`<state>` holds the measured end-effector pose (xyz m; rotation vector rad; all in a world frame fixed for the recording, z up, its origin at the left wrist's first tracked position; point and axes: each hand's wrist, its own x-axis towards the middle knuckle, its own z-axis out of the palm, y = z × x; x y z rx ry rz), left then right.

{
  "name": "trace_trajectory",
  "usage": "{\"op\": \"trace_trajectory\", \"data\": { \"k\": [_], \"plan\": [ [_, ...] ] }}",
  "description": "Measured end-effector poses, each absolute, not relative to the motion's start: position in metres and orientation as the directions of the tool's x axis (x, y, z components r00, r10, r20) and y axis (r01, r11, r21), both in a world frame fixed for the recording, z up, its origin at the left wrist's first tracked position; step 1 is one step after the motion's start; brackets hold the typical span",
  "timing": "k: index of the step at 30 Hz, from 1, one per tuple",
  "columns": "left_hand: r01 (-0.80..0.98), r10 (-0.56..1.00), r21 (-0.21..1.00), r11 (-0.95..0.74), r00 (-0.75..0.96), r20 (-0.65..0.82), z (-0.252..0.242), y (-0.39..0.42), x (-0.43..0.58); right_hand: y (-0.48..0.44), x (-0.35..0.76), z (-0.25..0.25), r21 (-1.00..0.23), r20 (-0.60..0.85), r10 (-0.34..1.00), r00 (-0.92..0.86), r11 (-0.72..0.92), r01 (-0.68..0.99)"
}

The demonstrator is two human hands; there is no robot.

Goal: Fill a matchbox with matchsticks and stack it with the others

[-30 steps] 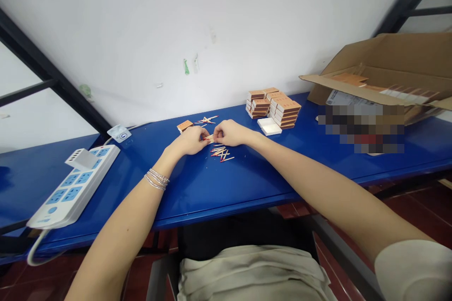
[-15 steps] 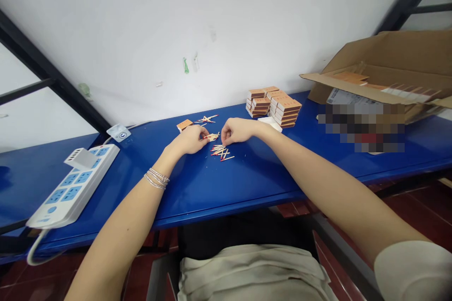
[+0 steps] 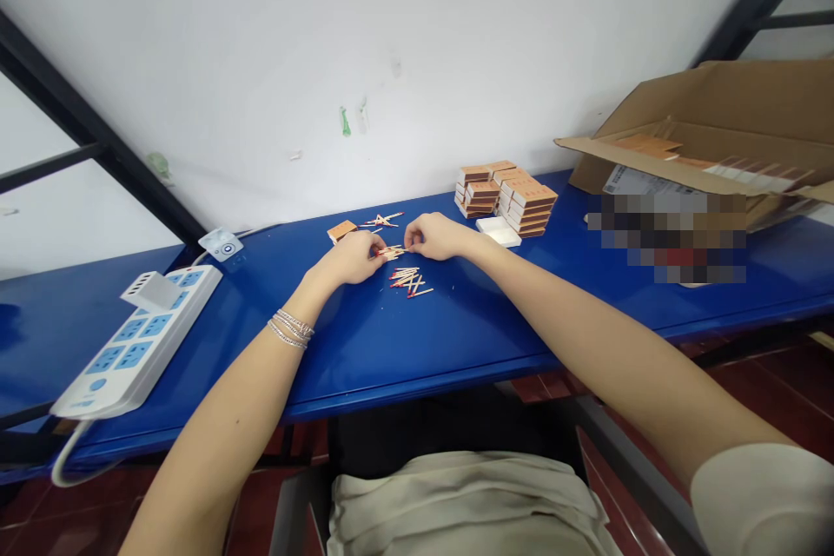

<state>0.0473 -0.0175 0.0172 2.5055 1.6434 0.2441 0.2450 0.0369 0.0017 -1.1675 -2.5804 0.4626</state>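
Observation:
My left hand (image 3: 352, 257) and my right hand (image 3: 435, 236) meet over a blue table (image 3: 365, 339). Both are closed, pinching a small bundle of red-tipped matches (image 3: 392, 253) between them. Just in front of the hands lies a loose heap of matches (image 3: 409, 281). A single matchbox (image 3: 341, 231) and a few more stray matches (image 3: 384, 220) lie behind my left hand. Silver bracelets circle my left wrist.
Stacks of orange matchboxes (image 3: 512, 198) stand at the back right, with an open white tray (image 3: 498, 231) beside them. An open cardboard box (image 3: 710, 152) fills the far right. A white and blue power strip (image 3: 134, 339) lies at the left. A white wall backs the table.
My right hand drew slightly away to the right, then came back to the bundle of matches. My left hand has stayed in place.

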Motion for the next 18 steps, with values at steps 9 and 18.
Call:
{"op": "trace_trajectory", "data": {
  "k": [9, 18],
  "plan": [
    [0.896, 0.912, 0.172, -0.410, 0.405, 0.064, 0.017, -0.017, 0.048, 0.027, 0.250, 0.017, -0.495, -0.061, 0.661, -0.747, 0.630, 0.598],
    [0.896, 0.918, 0.201, -0.396, 0.390, 0.069, 0.014, -0.015, 0.046, 0.035, 0.246, 0.002, -0.430, 0.091, 0.775, -0.626, 0.597, 0.677]
  ]
}}
